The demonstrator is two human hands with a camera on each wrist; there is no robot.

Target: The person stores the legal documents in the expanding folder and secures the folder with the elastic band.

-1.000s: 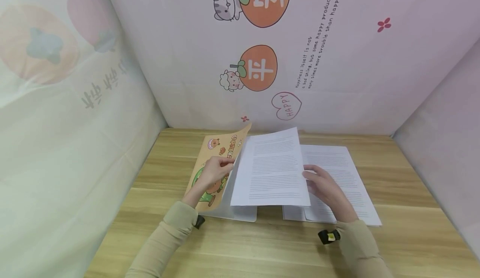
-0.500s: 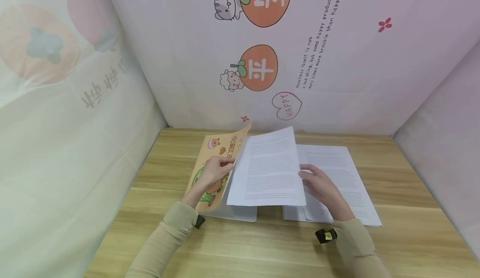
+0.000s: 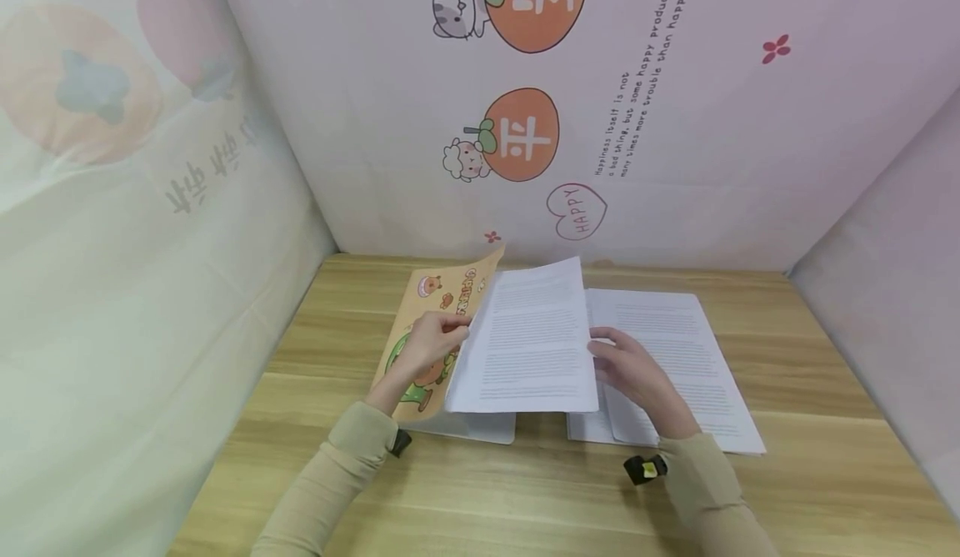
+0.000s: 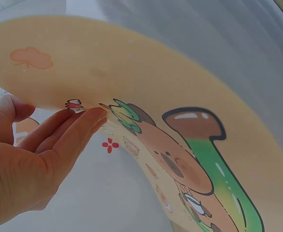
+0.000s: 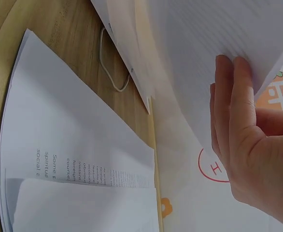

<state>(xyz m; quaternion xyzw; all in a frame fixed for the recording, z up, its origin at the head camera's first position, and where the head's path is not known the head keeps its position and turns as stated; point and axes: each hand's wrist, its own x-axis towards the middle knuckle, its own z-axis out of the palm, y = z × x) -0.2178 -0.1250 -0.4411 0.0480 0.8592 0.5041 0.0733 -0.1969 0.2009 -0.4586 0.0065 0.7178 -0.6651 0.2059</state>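
Observation:
A folder with an orange cartoon cover [image 3: 442,286] lies at the left of the table, its cover lifted at the right edge. My left hand [image 3: 429,347] pinches that edge between thumb and fingers; in the left wrist view the cover [image 4: 132,63] bows upward above the hand [image 4: 40,159]. Under the cover shows the folder's pale lower panel [image 3: 480,430]. My right hand [image 3: 637,372] grips a printed sheet [image 3: 536,357] by its right edge. The sheet's left edge sits right at the folder's opening. In the right wrist view, fingers [image 5: 243,92] lie along the sheet's underside.
A stack of printed pages [image 3: 690,365] lies on the wooden table [image 3: 540,490] to the right, partly beneath my right hand. A thin white cord loop [image 5: 102,53] shows beside the folder in the right wrist view. A printed cloth wall [image 3: 660,215] stands behind.
My right hand has carried the printed sheet leftward toward the folder, uncovering more of the stack. My left hand has stayed at the lifted cover.

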